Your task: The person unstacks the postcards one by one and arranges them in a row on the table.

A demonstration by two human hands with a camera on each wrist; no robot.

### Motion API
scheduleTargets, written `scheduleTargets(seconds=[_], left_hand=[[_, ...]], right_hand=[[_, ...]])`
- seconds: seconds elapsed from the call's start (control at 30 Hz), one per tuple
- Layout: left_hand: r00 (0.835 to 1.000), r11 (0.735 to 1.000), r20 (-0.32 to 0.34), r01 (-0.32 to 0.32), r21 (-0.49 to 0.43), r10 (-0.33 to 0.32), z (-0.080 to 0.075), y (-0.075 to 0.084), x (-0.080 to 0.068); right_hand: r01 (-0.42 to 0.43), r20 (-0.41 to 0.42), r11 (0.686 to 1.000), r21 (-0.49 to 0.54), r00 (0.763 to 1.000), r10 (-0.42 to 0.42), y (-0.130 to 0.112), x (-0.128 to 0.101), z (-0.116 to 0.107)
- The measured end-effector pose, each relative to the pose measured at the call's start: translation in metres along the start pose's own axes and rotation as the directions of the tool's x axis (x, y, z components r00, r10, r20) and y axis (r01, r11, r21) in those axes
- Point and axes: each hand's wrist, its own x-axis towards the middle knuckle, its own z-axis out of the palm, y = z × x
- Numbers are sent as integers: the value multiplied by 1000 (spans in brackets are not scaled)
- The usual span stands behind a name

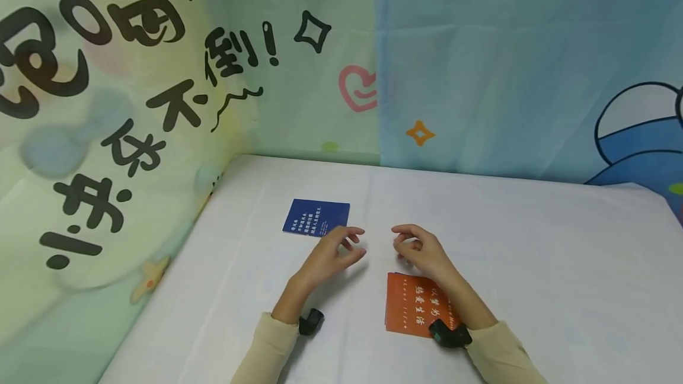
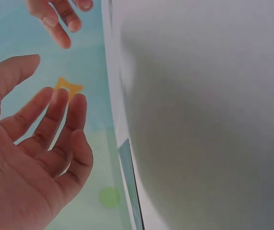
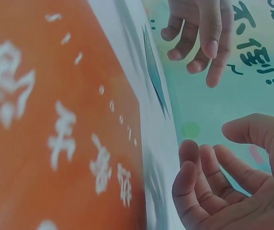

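Note:
A dark blue card (image 1: 320,213) with white writing lies flat on the white table, just beyond my left hand (image 1: 326,256). Seen from the head, the left fingertips overlap the card's near corner. In the left wrist view the left hand (image 2: 41,163) is lifted off the table, fingers loosely bent around nothing. Orange cards (image 1: 402,307) with white writing lie on the table, partly hidden under my right forearm. My right hand (image 1: 427,253) hovers past their far edge; the right wrist view shows its relaxed fingers (image 3: 189,187) holding nothing. The two hands face each other, apart.
A white cloth covers the table (image 1: 560,265). Printed fabric (image 1: 480,64) hangs behind it and along the left side. A small black device (image 1: 311,322) sits at the left wrist, another black device (image 1: 449,334) at the right.

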Motion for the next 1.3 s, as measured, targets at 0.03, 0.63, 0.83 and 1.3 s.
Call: scheduleTargets(seconds=[0.03,0.63,0.83,1.3], left_hand=[[1000,1000,5,-1,7,1,1,1,0],[997,997,82,6,78,-13,16,13,-9],[996,994,91,-13,106,4,18,16,-12],[993,992,114,-56,117,43,25,25,-16]], right_hand=[[3,-5,1000,0,1000,-3,1,-1,-1],[125,-24,990,-59,992,-126,13,-22,-26],[166,-53,982,-88,984,-171,21,-32,-40],[166,-70,980,-114,982,-174,36,-53,-63]])
